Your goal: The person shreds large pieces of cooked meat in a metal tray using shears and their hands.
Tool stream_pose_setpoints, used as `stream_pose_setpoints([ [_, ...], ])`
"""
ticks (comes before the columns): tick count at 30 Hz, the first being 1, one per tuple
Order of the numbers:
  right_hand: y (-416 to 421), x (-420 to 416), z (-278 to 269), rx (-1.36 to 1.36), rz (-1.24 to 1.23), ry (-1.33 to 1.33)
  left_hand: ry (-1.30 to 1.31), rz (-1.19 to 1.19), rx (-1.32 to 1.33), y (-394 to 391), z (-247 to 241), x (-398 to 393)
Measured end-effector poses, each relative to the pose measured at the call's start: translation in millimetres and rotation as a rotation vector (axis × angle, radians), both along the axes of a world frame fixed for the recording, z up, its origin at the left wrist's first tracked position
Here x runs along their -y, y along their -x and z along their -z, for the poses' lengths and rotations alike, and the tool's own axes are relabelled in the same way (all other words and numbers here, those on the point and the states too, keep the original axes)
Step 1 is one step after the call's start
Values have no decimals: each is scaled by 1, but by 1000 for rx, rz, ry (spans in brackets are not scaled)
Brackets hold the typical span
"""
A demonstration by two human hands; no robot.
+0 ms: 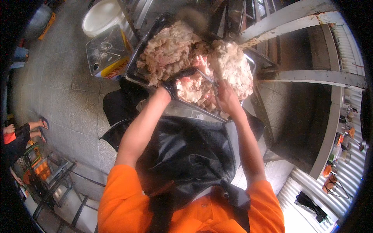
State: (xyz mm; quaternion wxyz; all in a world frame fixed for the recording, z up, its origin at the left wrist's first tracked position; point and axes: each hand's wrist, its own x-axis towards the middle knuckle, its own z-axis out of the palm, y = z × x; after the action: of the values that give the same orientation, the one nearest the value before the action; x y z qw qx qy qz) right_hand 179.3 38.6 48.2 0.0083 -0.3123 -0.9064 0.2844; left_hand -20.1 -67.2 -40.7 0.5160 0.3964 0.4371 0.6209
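A black glove covers my left hand (182, 78), which grips a pale pink piece of raw meat or skin (201, 62) over the pile. My bare right hand (226, 96) holds metal scissors (207, 76), their blades pointing up and left beside the gloved fingers. Under both hands stands a black tray (131, 67) heaped with raw, pale, fatty pieces. One large heap (169, 49) fills its left side, and another heap (233, 68) rises at the right. Looser pieces (193, 91) lie between my wrists. Part of the scissors' handles is hidden by my right hand.
Left of the tray is a square metal tin (107, 52), with a white round tub (102, 18) behind it. Rusty white frame bars (309, 76) reach in from the right. A shelf with small items (341, 145) lines the right wall. Another person's legs (36, 129) show at far left.
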Motion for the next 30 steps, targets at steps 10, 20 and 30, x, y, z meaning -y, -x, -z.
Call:
stream_pose_setpoints([
  [10,-5,10,17,65,132,-75,410,10,335,4,-46,-4],
  [20,1,-3,23,115,44,-142,371,70,243,8,28,-10],
  [30,-23,-10,71,268,-70,-96,264,208,-738,25,40,-17],
])
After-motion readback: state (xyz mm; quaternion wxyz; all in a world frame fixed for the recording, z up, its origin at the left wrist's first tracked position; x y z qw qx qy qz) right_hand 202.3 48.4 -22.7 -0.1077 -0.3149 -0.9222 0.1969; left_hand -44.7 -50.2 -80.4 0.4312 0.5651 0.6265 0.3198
